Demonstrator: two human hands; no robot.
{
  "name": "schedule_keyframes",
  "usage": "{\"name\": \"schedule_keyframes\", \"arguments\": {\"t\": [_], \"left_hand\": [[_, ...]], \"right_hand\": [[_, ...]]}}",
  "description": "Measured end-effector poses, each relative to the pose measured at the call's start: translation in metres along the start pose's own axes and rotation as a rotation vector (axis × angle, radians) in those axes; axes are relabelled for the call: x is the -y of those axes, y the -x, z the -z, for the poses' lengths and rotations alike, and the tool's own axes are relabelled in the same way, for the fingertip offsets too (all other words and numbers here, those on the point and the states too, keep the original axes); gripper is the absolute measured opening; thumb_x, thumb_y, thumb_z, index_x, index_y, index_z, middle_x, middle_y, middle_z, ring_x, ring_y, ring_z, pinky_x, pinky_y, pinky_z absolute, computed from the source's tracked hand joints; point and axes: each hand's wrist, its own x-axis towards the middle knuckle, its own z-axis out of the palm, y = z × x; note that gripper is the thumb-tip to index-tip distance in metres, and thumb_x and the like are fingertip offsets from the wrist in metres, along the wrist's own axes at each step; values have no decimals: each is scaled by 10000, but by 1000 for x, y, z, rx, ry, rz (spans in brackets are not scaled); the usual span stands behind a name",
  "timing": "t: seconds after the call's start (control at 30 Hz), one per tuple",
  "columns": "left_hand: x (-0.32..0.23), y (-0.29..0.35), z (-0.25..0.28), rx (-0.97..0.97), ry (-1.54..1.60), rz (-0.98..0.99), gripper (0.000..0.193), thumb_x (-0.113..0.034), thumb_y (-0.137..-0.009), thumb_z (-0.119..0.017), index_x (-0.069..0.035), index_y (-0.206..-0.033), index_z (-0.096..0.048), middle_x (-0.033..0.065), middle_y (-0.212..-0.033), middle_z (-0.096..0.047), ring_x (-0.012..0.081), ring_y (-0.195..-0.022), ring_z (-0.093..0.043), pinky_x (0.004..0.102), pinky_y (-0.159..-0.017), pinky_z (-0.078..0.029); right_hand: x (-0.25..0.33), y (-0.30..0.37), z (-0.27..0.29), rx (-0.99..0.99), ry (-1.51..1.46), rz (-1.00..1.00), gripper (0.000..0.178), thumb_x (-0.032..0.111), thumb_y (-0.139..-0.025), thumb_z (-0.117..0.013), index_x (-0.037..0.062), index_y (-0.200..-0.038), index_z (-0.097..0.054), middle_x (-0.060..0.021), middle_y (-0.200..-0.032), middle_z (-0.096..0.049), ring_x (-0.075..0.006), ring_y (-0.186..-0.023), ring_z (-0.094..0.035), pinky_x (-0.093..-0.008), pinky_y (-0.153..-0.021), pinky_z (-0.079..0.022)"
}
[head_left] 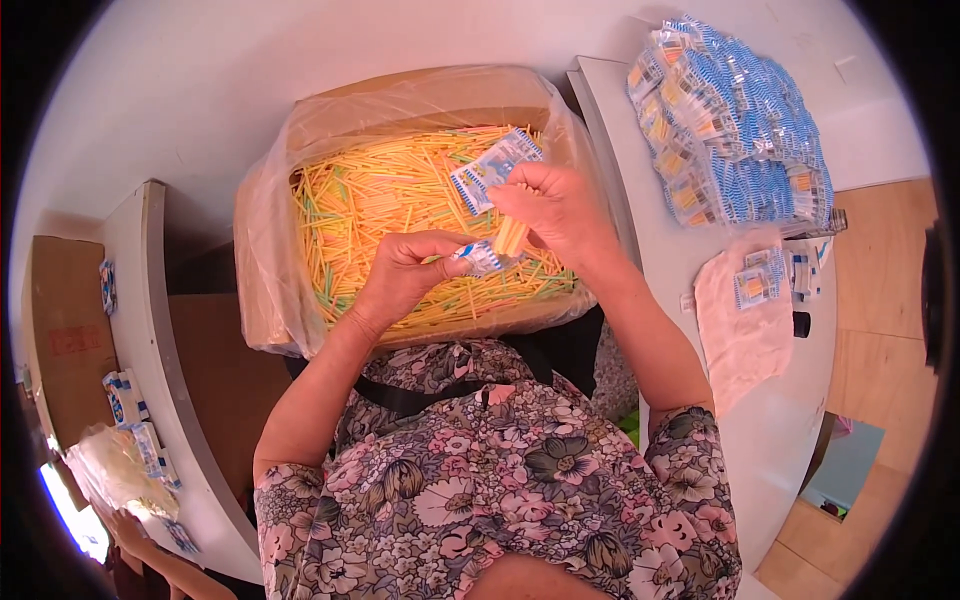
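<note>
My left hand (415,272) pinches a small blue-and-white plastic packet (480,258) above an open box. In my right hand (553,210) is a short bundle of thin yellow sticks (511,236), its lower end at the packet's mouth. Whether the ends are inside the packet I cannot tell. Under both hands, the cardboard box (420,88), lined with clear plastic, is filled with loose thin sticks (385,190) in yellow, orange and green. More flat blue-and-white packets (495,170) lie on the sticks just beyond my right hand.
On the right-hand table (690,335) stands a large pile of filled packets (735,130). Nearer, a pink cloth (742,335) bears a few packets. A table (165,300) at left holds packets and a clear bag (115,470), beside another person's hand (130,535).
</note>
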Motion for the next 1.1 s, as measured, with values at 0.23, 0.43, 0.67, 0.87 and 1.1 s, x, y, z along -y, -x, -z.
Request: {"name": "schedule_keyframes", "arguments": {"t": [0.23, 0.43, 0.67, 0.87, 1.1], "left_hand": [[3, -3, -6, -36, 21, 100, 164, -91, -884, -645, 3, -1008, -697, 29, -939, -698, 80, -883, -605, 239, -830, -486], [9, -15, -29, -4, 103, 74, 214, -152, -912, -619, 24, -1010, -692, 17, -896, -684, 63, -853, -580, 235, -803, -476], [-2, -18, -52, 79, -252, 73, 172, -67, -856, -631, 18, -996, -682, 28, -891, -670, 85, -815, -587, 243, -744, -472], [14, -16, 5, -67, -387, -1, 129, -40, -850, -624, 31, -947, -670, 74, -895, -675, 145, -854, -617, 268, -782, -480], [21, -78, 11, -162, -1151, -419, 288, -103, -694, -747, -20, -950, -645, 127, -913, -631, 331, -899, -553, 413, -805, -435]], "right_hand": [[16, 12, -9, 39, 613, 447, 218, 175, -862, -672, -4, -759, -604, 25, -587, -548, -28, -537, -455, -223, -461, -351], [20, 42, 20, -144, 382, 408, 181, 166, -835, -696, 29, -944, -648, -21, -698, -595, -61, -620, -513, -238, -539, -407], [-25, 103, 38, -333, 600, 478, 210, 94, -809, -696, 13, -997, -647, -60, -872, -649, -161, -799, -612, -308, -691, -480], [-54, 194, 192, -763, 323, 250, 277, -10, -778, -704, -17, -1052, -662, -37, -943, -688, -103, -813, -642, -235, -715, -513], [-110, 226, 328, -1033, 1453, 7, 377, 128, -776, -688, -6, -1120, -607, -183, -1104, -620, -322, -1060, -564, -402, -900, -432]]}}
